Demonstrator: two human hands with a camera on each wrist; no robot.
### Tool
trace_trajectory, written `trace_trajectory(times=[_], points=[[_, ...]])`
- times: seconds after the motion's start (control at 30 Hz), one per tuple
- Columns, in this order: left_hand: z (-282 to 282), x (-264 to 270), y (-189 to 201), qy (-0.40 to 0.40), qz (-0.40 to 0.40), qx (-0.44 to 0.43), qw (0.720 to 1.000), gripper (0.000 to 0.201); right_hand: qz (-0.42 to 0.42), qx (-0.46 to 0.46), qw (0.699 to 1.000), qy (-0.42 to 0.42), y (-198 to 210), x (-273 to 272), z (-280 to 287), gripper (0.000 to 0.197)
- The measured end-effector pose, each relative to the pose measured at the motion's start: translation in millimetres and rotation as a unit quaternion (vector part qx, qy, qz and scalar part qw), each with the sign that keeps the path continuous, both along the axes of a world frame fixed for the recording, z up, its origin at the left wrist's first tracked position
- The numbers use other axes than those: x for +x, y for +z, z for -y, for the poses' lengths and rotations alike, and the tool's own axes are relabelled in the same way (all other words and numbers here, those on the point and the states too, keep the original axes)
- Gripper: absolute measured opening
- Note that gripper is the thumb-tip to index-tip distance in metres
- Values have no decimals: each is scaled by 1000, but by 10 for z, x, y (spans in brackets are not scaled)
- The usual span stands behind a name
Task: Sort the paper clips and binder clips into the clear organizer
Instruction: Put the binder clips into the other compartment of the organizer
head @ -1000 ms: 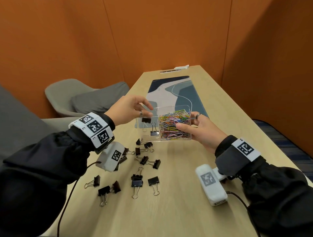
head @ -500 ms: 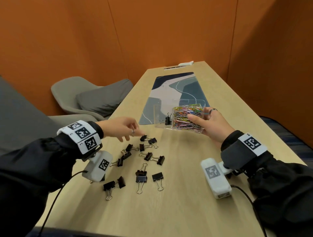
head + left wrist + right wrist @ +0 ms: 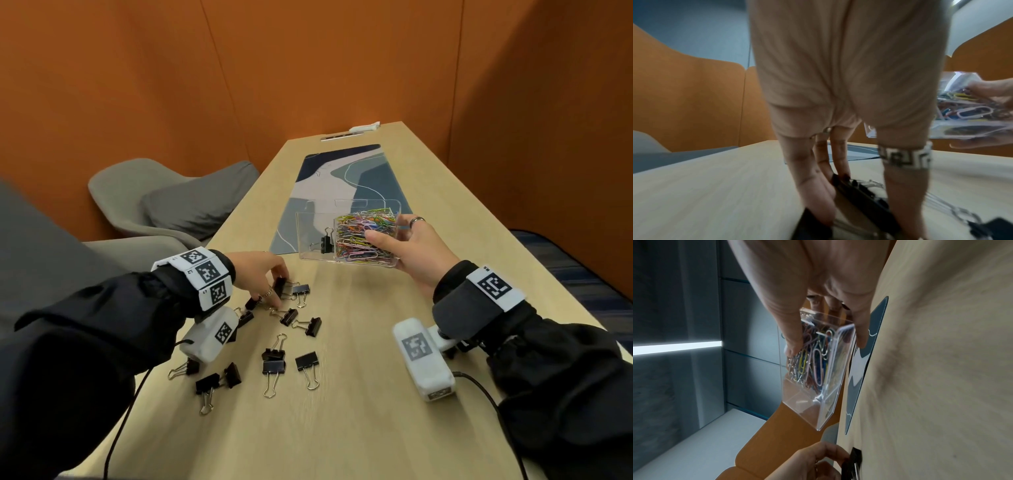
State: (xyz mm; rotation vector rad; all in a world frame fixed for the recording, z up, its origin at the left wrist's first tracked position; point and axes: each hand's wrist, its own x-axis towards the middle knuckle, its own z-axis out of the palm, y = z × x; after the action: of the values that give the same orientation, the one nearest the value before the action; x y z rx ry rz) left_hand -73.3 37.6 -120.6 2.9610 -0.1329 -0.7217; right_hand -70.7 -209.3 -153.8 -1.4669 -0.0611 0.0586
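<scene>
head view first, nearest me: loose binder clips [image 3: 274, 368] lie scattered on the table [image 3: 359, 428], still unsorted. just beyond them my left hand [image 3: 260, 274] reaches down and pinches a black binder clip [image 3: 280, 286] between thumb and fingertips, though the wrist picture is blurred and i think a second clip may be caught too. farther on, my right hand [image 3: 407, 253] grips the clear organizer [image 3: 315, 233] off the table, thumb inside over the paper clips [image 3: 366, 233], keeping it close for the drop; one binder clip sits in its left compartment.
</scene>
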Motion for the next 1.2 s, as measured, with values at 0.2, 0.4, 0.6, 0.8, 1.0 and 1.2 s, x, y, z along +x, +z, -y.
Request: trace_trajectory(times=[0.2,0.4,0.6,0.8,1.0,1.2], points=[[13,26,-4,2,0,6,1000,55,0,-9,1000,7,-14,13,-12,69],[-3,48,-16,-22,3,8,1000,35,-3,-5,1000,16,-35,22,-7,70],[-19,44,-8,-54,0,-19,998,26,-7,-11,1000,17,-49,42,-6,69],[-47,48,-40,-61,27,-15,998,29,-7,-12,1000,19,-60,51,-5,71],[-171,28,-10,-40,73,-41,996,27,-5,-16,1000,18,-74,58,-10,70],[-211,-29,-23,-13,74,-129,989,19,-5,-9,1000,21,-76,60,-7,70]])
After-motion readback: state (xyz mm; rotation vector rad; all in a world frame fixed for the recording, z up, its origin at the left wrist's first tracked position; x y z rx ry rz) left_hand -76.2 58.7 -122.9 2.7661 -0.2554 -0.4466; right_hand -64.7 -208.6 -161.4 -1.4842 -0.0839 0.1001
